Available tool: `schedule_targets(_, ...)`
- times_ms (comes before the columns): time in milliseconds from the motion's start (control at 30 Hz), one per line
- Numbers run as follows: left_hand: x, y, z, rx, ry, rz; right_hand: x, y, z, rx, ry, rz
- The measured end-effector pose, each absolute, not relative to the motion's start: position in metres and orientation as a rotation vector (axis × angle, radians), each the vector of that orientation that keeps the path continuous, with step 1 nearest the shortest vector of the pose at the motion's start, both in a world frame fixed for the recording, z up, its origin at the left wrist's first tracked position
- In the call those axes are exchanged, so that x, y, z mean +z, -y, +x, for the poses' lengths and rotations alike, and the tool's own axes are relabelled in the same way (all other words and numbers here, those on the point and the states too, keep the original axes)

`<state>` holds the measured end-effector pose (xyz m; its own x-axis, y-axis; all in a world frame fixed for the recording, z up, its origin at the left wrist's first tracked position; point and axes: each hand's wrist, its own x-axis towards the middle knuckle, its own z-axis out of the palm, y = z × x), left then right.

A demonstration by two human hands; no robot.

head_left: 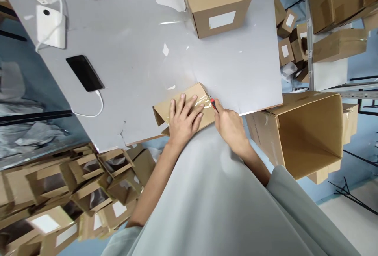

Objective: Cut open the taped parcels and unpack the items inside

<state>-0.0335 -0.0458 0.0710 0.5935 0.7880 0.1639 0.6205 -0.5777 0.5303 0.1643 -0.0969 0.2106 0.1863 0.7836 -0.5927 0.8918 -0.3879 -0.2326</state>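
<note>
A small cardboard box [193, 92] with clear tape across it lies at the table's front edge, its left end open. Spread flat on top of it is my left hand [183, 122], fingers apart and pressing on the cardboard. My right hand [229, 124] is closed around a red and black cutter [213, 104], whose tip touches the taped right end of the box. A larger taped box [221, 2] with a white label stands farther back on the grey table [124, 47].
A black phone [85, 73] on a white cable and a white power bank [50, 26] lie at the left. Open boxes [88, 165] crowd the floor at lower left. A big open carton [310, 130] stands beyond the table's right corner.
</note>
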Motion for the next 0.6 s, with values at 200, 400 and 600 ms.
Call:
schedule_targets(200, 0.071, 0.046, -0.037, 0.509, -1.131, 2.424, 0.224, 0.096, 0.163, -1.051, -1.570, 2.214)
schedule_targets(400, 0.068, 0.049, -0.041, 0.482, -1.142, 2.403, 0.220, 0.092, 0.161, -1.020, -1.599, 2.155)
schedule_targets(600, 0.067, 0.048, -0.043, 0.490, -1.137, 2.383, 0.216, 0.084, 0.155, -1.008, -1.597, 2.127)
